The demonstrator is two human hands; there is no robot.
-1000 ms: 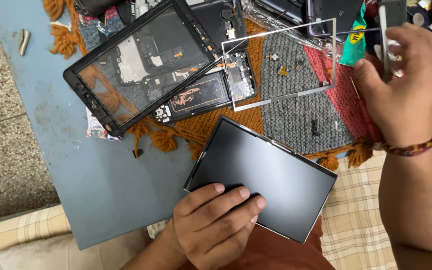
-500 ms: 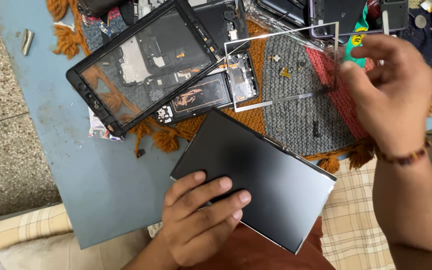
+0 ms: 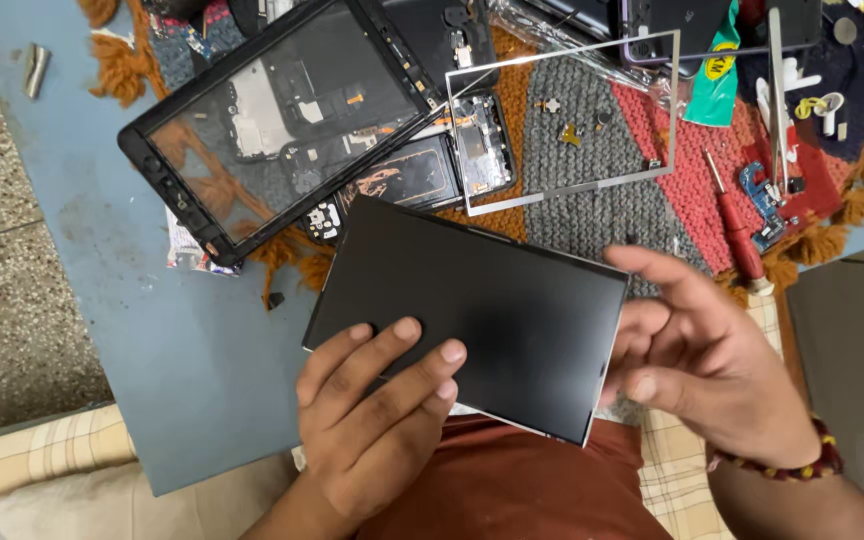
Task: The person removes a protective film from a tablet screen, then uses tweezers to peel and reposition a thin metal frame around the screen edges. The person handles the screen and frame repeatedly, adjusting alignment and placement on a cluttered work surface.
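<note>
Looking down from the head camera, a flat dark panel (image 3: 472, 315) is being held near the bottom middle of the frame, tilted a bit, over the edge of a blue board (image 3: 152, 330) and above something rust-coloured that's probably a lap. It's being gripped at its lower left corner by the left hand (image 3: 377, 425), with four fingers (image 3: 422, 365) being laid flat across the glossy face; the thumb is hidden under the panel, so the grip is a clamped one on that corner.

The right hand (image 3: 707, 370) is being kept just beside the panel's right edge, fingers spread loosely and nothing being held in it. Whether a fingertip is actually touching the edge can't be told from here. A beaded bracelet (image 3: 782, 465) is being worn on that wrist.

Further up, a black tablet frame (image 3: 282, 125) with its insides exposed is being propped at an angle on a knitted mat (image 3: 602, 150) of grey, red and orange. A thin silver rectangular bezel (image 3: 562, 120) is lying right next to it, overlapping an opened phone body (image 3: 432, 165). Off to the right, a red-handled screwdriver (image 3: 737, 225) and a pair of tweezers (image 3: 774, 90) are being left on the mat, well apart from both hands. A small metal cylinder (image 3: 36, 68) is sitting at the far left.
</note>
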